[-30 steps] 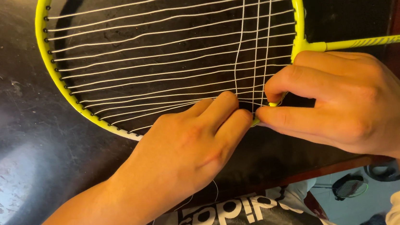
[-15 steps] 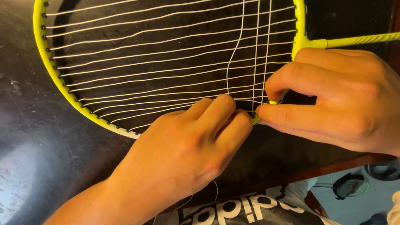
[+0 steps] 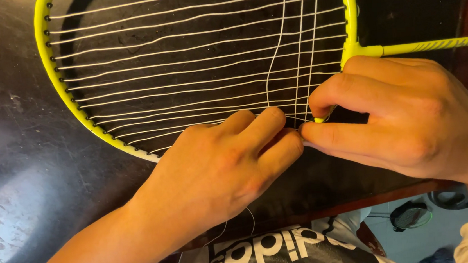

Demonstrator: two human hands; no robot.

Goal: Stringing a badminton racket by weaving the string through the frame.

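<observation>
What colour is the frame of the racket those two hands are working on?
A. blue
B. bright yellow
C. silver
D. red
B. The racket frame is bright yellow, strung with white strings, and lies on a dark table; the left hand and right hand meet at its lower edge.
</observation>
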